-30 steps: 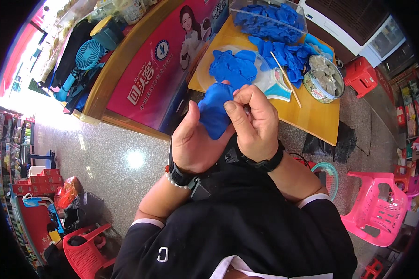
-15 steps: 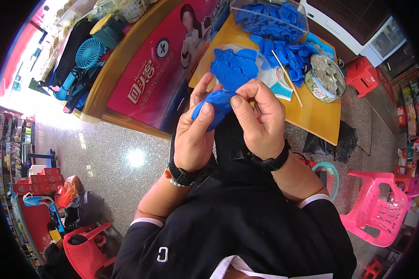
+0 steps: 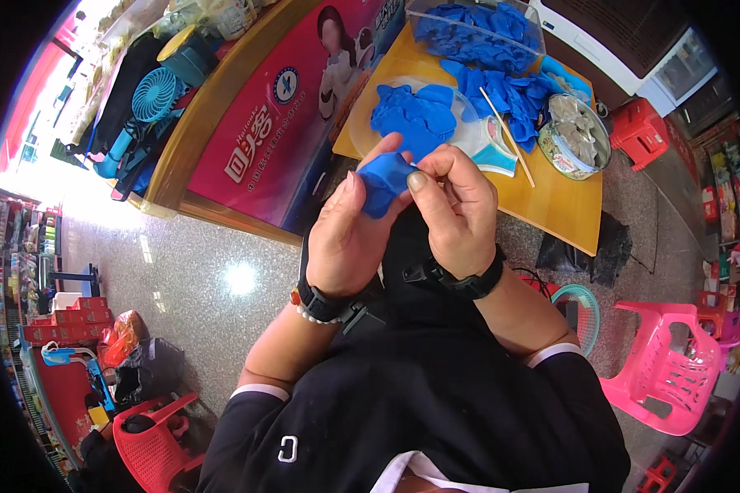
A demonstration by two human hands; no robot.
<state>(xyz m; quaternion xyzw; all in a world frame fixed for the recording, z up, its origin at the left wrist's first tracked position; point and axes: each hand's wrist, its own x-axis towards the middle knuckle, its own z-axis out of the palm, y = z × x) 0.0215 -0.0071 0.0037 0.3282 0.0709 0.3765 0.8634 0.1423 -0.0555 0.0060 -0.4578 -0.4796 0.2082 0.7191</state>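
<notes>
Far left of the worktop: stacked red boxes and, lower in view, a red plastic chair. Left of the worktop, closer in: small blue fan among assorted goods, then a wood-edged pink panel.

In front of the worktop's near edge, toward its left corner: left hand, thumb along the left side of a thin blue piece, other fingers behind; grip narrow, piece held. Blue piece is in the air before that same edge, curved and soft-looking; material not determined.

On the worktop's left part: clear round plate bearing loose, overlapping blue pieces. Before the worktop's near edge, right of the held piece: right hand, thumb and forefinger pinched on that piece's right edge, remaining fingers bent.

At the worktop's far side: clear bin filled with similar blue pieces. Mid-worktop: white-and-teal item, kind uncertain; blue heap; slim wooden stick lying slantwise. On the worktop's right part: round tub containing greyish, crumpled material.

Right of the worktop: red stool; nearer the wearer, pink plastic chair.
</notes>
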